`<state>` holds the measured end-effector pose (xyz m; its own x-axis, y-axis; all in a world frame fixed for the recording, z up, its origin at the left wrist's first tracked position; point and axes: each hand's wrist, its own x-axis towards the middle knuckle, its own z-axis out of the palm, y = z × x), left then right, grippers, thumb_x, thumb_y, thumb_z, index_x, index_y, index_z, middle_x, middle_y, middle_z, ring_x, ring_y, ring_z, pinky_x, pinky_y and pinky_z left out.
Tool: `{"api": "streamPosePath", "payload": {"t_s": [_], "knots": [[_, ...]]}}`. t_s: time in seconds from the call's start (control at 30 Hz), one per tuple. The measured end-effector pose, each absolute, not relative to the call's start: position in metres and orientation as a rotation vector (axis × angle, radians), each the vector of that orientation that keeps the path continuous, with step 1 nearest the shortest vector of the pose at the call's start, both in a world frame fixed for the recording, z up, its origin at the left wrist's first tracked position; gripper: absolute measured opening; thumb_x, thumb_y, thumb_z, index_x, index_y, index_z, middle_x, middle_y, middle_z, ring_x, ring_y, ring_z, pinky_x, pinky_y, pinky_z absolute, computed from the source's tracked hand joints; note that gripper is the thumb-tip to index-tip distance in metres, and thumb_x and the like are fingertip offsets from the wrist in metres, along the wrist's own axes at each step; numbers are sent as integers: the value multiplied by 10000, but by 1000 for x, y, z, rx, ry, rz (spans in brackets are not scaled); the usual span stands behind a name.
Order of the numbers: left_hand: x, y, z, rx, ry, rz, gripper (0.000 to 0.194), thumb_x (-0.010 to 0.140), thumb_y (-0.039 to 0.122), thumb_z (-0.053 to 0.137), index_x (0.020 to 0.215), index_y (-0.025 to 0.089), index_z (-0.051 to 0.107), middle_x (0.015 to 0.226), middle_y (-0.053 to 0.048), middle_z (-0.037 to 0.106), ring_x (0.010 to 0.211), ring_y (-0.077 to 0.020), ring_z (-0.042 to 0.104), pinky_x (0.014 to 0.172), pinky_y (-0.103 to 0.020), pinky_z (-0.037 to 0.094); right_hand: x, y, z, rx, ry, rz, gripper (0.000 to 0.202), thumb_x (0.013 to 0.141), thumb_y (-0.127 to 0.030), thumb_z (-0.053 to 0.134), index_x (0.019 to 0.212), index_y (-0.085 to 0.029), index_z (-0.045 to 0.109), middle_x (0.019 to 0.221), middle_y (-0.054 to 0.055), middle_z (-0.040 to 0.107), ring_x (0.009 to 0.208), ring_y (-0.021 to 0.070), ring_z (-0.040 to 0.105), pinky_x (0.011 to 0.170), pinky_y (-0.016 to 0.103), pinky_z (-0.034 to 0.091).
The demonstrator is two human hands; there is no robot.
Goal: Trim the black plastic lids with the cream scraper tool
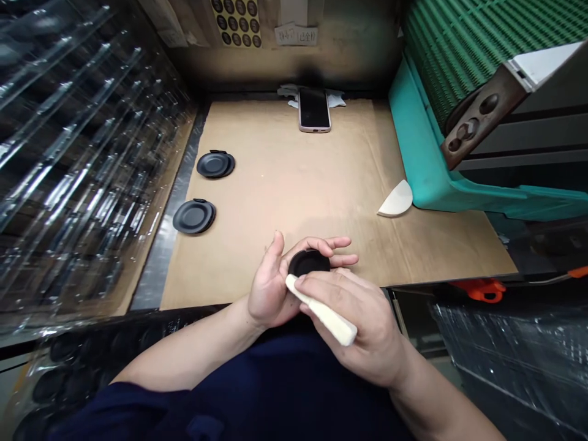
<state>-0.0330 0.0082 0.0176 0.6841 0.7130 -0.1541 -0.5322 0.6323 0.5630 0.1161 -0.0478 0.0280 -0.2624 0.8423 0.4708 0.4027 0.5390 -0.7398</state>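
Note:
A round black compact case (309,261) rests in the palm of my left hand (271,288), whose fingers curl partly round its far side while the thumb stands apart. My right hand (362,312) is closed on a cream-white sponge (328,318), and its near tip is at the edge of the black case. The right fingers cover part of the case. A second wedge of white sponge (397,199) lies at the right of the cardboard sheet (294,177). Two more stacks of black round cases (195,216) sit on the left of the cardboard.
A phone (315,110) lies at the back on white tissue. The teal crate (422,153) with green ribbed matting (459,43) borders the right side. Plastic-wrapped trays (82,135) stand at the left. An orange handle (482,289) shows at the lower right.

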Motion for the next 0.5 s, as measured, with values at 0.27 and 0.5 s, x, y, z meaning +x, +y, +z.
{"api": "streamPosePath", "payload": {"t_s": [0.27, 0.5], "knots": [[-33, 8, 18, 525, 400, 731, 649, 996, 674, 269, 1009, 166, 672, 1417, -142, 587, 1359, -391, 525, 1190, -587, 311, 120, -48, 29, -1031, -1882, 598, 485, 890, -67, 533, 1341, -233, 599, 1255, 67, 715, 1086, 232, 711, 927, 411, 615], [-33, 7, 17, 518, 383, 750, 650, 1014, 645, 239, 1008, 158, 669, 1430, -145, 574, 1368, -368, 522, 1205, -559, 309, 117, -49, 30, -1021, -1865, 528, 497, 890, -71, 550, 1365, -215, 584, 1286, 89, 694, 1133, 241, 690, 961, 417, 597]]}}
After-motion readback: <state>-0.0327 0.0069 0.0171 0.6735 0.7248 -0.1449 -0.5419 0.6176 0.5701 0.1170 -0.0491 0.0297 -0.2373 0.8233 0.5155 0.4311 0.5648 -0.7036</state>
